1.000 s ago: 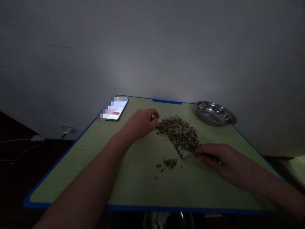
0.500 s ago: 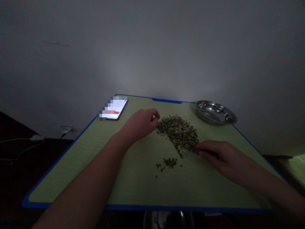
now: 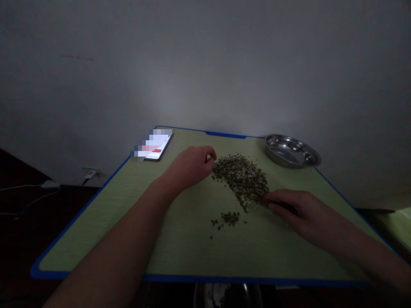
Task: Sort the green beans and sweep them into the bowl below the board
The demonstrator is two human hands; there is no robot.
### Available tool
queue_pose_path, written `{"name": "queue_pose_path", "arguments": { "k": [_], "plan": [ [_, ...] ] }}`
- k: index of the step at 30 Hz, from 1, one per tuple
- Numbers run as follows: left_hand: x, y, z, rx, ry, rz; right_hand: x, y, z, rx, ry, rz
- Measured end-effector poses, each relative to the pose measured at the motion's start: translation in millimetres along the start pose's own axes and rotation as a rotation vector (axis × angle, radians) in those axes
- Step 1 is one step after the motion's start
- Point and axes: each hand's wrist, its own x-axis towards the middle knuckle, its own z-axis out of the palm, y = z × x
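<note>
A pile of small dark green beans [image 3: 240,175] lies spread on a green table with a blue rim [image 3: 128,222]. My left hand [image 3: 189,167] rests at the pile's left edge with thumb and fingers curled into a pinch; what is in them is too small to see. My right hand [image 3: 298,211] lies at the pile's near right end, its fingers closed along a faint clear container [image 3: 255,207] on its side against the beans. A small separate cluster of beans [image 3: 227,219] sits nearer to me.
A shallow steel bowl [image 3: 292,152] stands at the table's far right corner. A lit phone [image 3: 154,145] lies at the far left corner. A wall rises just behind the table. A plug and cables [image 3: 48,186] lie on the dark floor at left.
My right hand and the clear container have edged slightly up toward the pile. My left hand has barely moved.
</note>
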Motion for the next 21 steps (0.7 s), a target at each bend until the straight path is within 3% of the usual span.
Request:
{"name": "queue_pose_path", "arguments": {
  "k": [17,21],
  "plan": [
    [0,-1,1.9,-0.004,-0.004,0.008,1,3,0,0.006,-0.010,0.006],
    [-1,0,0.8,-0.001,-0.019,-0.001,0,11,-3,-0.038,0.073,0.022]
  ]
}}
